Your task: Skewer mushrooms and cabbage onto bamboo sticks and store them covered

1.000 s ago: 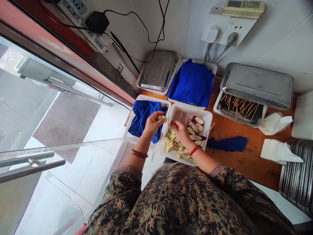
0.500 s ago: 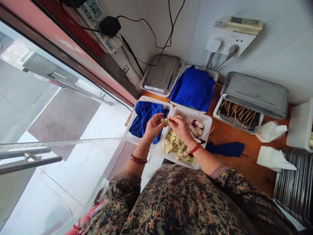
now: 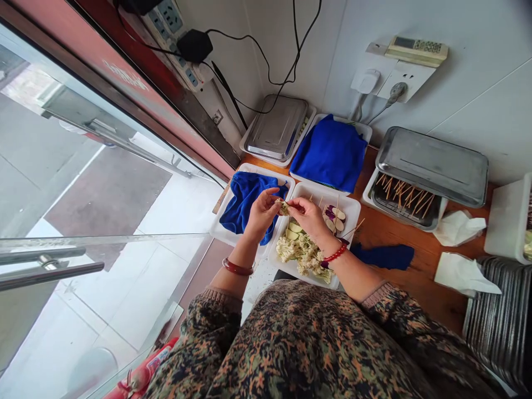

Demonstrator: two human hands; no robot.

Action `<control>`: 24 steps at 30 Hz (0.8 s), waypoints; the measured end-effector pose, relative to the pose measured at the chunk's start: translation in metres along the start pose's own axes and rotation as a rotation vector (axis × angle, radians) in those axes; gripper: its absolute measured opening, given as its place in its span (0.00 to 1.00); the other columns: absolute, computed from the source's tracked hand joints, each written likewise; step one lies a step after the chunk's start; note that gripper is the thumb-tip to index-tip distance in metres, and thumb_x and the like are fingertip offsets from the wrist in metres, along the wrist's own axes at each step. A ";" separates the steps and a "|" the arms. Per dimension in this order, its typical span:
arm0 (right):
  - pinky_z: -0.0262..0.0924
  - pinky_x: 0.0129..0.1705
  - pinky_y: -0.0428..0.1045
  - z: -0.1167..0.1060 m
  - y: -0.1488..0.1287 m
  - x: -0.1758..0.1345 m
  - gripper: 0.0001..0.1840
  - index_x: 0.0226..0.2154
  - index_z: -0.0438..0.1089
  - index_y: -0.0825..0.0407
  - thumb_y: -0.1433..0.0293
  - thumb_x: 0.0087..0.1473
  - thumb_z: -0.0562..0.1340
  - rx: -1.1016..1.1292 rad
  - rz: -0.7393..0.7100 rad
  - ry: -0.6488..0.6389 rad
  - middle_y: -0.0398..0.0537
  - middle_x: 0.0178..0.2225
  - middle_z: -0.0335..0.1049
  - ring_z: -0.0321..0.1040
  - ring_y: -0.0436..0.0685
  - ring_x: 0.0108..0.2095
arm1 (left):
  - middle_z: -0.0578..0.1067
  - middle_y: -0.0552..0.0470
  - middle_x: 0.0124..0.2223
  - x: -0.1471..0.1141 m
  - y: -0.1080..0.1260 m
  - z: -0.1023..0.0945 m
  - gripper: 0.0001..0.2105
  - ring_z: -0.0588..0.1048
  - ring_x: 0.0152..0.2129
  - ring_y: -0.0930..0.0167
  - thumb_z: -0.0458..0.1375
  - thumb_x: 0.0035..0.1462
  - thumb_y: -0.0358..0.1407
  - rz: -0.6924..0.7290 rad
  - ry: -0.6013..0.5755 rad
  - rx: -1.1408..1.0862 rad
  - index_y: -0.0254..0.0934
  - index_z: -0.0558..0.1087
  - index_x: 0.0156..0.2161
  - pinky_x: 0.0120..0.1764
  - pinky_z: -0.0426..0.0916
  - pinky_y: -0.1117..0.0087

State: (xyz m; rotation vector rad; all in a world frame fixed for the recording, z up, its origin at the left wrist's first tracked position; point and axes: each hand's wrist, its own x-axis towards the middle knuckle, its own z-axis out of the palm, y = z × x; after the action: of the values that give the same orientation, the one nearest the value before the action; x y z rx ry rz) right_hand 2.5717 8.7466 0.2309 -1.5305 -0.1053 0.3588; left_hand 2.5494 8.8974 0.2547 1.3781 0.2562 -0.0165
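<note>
Between both hands is a small piece of cauliflower (image 3: 283,207), pinched at the fingertips above a white tray (image 3: 352,206). My left hand (image 3: 262,213) closes on its left side, thumb and index finger meeting it. From the right, my right hand (image 3: 310,216) grips the same piece; whether a skewer runs through it I cannot tell. Below my right hand lies a heap of cauliflower florets (image 3: 307,256) in the tray. Pale green slices (image 3: 294,230) rest beside the heap, and skewered eggplant slices (image 3: 334,219) lie toward the tray's right side.
A blue cloth (image 3: 245,202) covers the tray at left; another blue cloth (image 3: 330,149) covers one behind. A metal lid (image 3: 434,163) sits over skewers (image 3: 405,194) at right. Stacked dark trays (image 3: 499,321) stand at far right. A glass door (image 3: 124,244) borders the left.
Both hands keep their pinch on the cauliflower piece, which has shifted very slightly. The whole view has moved a little; the trays and cloths stay in place.
</note>
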 end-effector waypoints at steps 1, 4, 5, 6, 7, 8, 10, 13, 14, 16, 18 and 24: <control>0.68 0.42 0.52 0.001 -0.001 0.000 0.13 0.34 0.75 0.51 0.59 0.50 0.66 0.043 0.023 -0.012 0.48 0.35 0.78 0.73 0.57 0.36 | 0.76 0.51 0.36 0.000 0.000 0.001 0.21 0.74 0.29 0.73 0.67 0.50 0.38 0.003 0.001 0.002 0.37 0.70 0.49 0.33 0.71 0.71; 0.68 0.45 0.54 0.001 -0.006 -0.001 0.17 0.35 0.75 0.51 0.57 0.47 0.68 0.182 0.092 -0.056 0.48 0.35 0.79 0.74 0.58 0.37 | 0.75 0.51 0.36 -0.001 0.001 0.003 0.21 0.75 0.30 0.73 0.67 0.50 0.38 0.014 -0.004 0.007 0.37 0.70 0.49 0.33 0.71 0.71; 0.68 0.46 0.54 0.001 -0.007 -0.002 0.17 0.35 0.75 0.52 0.56 0.47 0.68 0.218 0.112 -0.067 0.48 0.35 0.79 0.74 0.58 0.37 | 0.75 0.51 0.36 -0.001 0.001 0.004 0.22 0.75 0.30 0.73 0.67 0.50 0.38 0.013 -0.008 0.004 0.37 0.70 0.49 0.33 0.71 0.71; 0.68 0.46 0.54 0.000 -0.008 -0.002 0.18 0.35 0.76 0.52 0.56 0.46 0.68 0.246 0.132 -0.074 0.48 0.35 0.79 0.74 0.58 0.38 | 0.75 0.51 0.36 -0.001 0.001 0.005 0.22 0.75 0.29 0.72 0.67 0.50 0.40 0.008 -0.013 -0.002 0.38 0.70 0.49 0.32 0.71 0.70; 0.67 0.46 0.54 -0.002 -0.008 -0.002 0.18 0.35 0.76 0.52 0.56 0.45 0.69 0.264 0.154 -0.072 0.48 0.35 0.79 0.74 0.57 0.37 | 0.75 0.51 0.37 -0.001 0.001 0.005 0.22 0.75 0.29 0.72 0.67 0.51 0.41 -0.001 -0.016 -0.008 0.38 0.70 0.49 0.32 0.72 0.70; 0.67 0.44 0.53 -0.004 -0.009 -0.002 0.18 0.35 0.76 0.52 0.57 0.45 0.69 0.270 0.179 -0.062 0.47 0.35 0.79 0.73 0.57 0.37 | 0.75 0.50 0.37 0.000 0.000 0.005 0.22 0.75 0.29 0.71 0.66 0.52 0.43 -0.012 -0.012 -0.008 0.38 0.70 0.49 0.31 0.72 0.69; 0.66 0.40 0.50 -0.011 -0.009 -0.003 0.17 0.35 0.76 0.51 0.58 0.45 0.69 0.254 0.224 -0.014 0.47 0.35 0.79 0.73 0.56 0.36 | 0.75 0.50 0.39 0.001 -0.004 0.002 0.20 0.76 0.29 0.71 0.63 0.54 0.45 -0.037 0.028 0.032 0.39 0.70 0.49 0.31 0.72 0.69; 0.63 0.34 0.47 -0.023 -0.008 -0.001 0.17 0.36 0.75 0.51 0.59 0.46 0.68 0.214 0.236 0.076 0.47 0.37 0.78 0.71 0.54 0.36 | 0.77 0.49 0.39 0.003 -0.017 -0.001 0.15 0.76 0.31 0.71 0.62 0.55 0.42 -0.073 0.098 0.136 0.37 0.72 0.46 0.33 0.70 0.71; 0.63 0.33 0.47 -0.028 -0.007 0.000 0.17 0.37 0.75 0.51 0.59 0.46 0.68 0.209 0.228 0.100 0.47 0.38 0.78 0.71 0.54 0.36 | 0.78 0.49 0.38 0.003 -0.023 -0.002 0.14 0.76 0.31 0.71 0.63 0.54 0.41 -0.084 0.100 0.160 0.37 0.74 0.44 0.33 0.69 0.71; 0.63 0.34 0.47 -0.035 -0.003 0.004 0.16 0.36 0.74 0.52 0.59 0.46 0.67 0.197 0.196 0.150 0.47 0.37 0.77 0.70 0.54 0.36 | 0.79 0.49 0.36 0.003 -0.034 0.000 0.12 0.76 0.30 0.71 0.65 0.51 0.37 -0.104 0.075 0.178 0.36 0.75 0.41 0.32 0.69 0.72; 0.64 0.37 0.48 -0.040 0.002 0.009 0.15 0.35 0.73 0.52 0.60 0.46 0.67 0.153 0.132 0.199 0.47 0.36 0.77 0.70 0.54 0.36 | 0.80 0.49 0.35 0.002 -0.045 0.004 0.12 0.76 0.28 0.71 0.66 0.49 0.36 -0.123 0.044 0.183 0.36 0.76 0.40 0.30 0.68 0.72; 0.65 0.44 0.52 -0.039 0.022 0.026 0.17 0.36 0.72 0.52 0.57 0.49 0.65 0.008 0.014 0.222 0.48 0.36 0.76 0.71 0.56 0.37 | 0.80 0.50 0.27 0.000 -0.057 0.018 0.08 0.75 0.22 0.72 0.64 0.52 0.39 -0.177 -0.030 0.152 0.35 0.77 0.34 0.27 0.68 0.72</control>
State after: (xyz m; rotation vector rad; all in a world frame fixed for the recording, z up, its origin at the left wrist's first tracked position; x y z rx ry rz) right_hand 2.6039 8.7165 0.2031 -1.5543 0.0812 0.1980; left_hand 2.5430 8.8685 0.2028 1.5015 0.3569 -0.2074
